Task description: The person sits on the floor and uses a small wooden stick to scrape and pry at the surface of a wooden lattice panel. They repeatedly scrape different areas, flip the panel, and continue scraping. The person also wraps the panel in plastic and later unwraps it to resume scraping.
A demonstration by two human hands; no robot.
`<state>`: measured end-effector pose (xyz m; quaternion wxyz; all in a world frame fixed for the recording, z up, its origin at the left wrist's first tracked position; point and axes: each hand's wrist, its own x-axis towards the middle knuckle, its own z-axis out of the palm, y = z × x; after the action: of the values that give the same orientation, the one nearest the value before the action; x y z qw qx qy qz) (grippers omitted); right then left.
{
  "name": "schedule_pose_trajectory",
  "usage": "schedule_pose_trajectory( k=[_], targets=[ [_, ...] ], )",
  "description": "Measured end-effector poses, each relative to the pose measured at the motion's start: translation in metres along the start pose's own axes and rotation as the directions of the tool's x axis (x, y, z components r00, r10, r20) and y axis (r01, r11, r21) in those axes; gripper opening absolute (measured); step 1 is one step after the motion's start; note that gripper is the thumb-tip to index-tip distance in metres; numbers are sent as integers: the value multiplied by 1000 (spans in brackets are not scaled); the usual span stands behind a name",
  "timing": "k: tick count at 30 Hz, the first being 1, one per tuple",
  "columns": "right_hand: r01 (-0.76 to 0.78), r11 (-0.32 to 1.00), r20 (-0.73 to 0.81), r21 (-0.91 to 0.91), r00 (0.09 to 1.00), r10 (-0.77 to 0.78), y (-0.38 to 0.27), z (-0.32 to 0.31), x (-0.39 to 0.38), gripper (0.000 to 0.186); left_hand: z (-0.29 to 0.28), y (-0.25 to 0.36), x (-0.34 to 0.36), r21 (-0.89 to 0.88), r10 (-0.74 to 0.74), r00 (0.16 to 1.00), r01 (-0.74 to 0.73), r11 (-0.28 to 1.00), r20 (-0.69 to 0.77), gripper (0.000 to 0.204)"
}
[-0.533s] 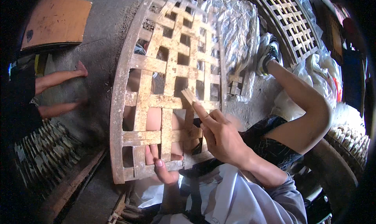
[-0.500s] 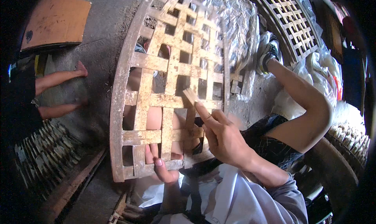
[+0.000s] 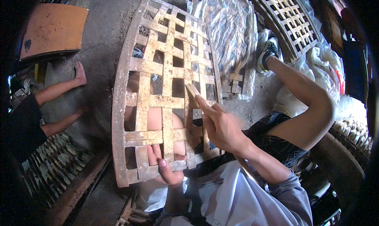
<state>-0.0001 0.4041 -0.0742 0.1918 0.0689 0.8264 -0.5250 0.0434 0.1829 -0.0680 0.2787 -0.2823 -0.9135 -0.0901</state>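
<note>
A woven bamboo lattice panel (image 3: 167, 103) in a worn wooden frame is tilted up in front of me, with a bare leg showing through its gaps. My left hand (image 3: 170, 174) grips its near edge, thumb on top and fingers behind the slats. My right hand (image 3: 225, 127) is closed round a narrow, pale, flat stick (image 3: 192, 90), index finger stretched along it. The stick's tip lies against the slats near the panel's middle. A thin shaft shows beneath my right forearm; whether it belongs to the stick I cannot tell.
A similar lattice panel (image 3: 290, 18) lies at the far right, near crumpled plastic bags (image 3: 312, 76). Clear plastic sheeting (image 3: 225, 28) covers something beyond my panel. An orange-brown board (image 3: 55, 26) stands far left, above another person's bare legs (image 3: 59, 86). A wooden beam (image 3: 79, 190) runs lower left.
The panel's far end has dropped and swung left, showing more of the plastic sheeting. My right hand and the stick's tip have moved slightly farther up the panel. My left hand keeps its grip.
</note>
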Motion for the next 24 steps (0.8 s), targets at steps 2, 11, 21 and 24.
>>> schedule_pose_trajectory(
  k=[2, 11, 21, 24],
  targets=[
    [40, 997, 27, 60, 999, -42, -5, 0, -20, 55, 1, -9, 8, 148, 112, 994, -108, 983, -17, 44],
    [53, 995, -76, -85, 995, -59, 2, -3, 5, 52, -2, -14, 12, 322, 246, 965, -261, 910, 88, 55],
    [78, 996, -69, -43, 994, -81, 0, -8, 3, 53, 14, -11, -5, 329, 193, 978, -158, 931, -77, 51],
    [90, 995, -52, -51, 994, -93, -21, -23, 5, 54, 7, -14, -5, 305, 170, 984, -144, 942, -61, 52]
  ],
)
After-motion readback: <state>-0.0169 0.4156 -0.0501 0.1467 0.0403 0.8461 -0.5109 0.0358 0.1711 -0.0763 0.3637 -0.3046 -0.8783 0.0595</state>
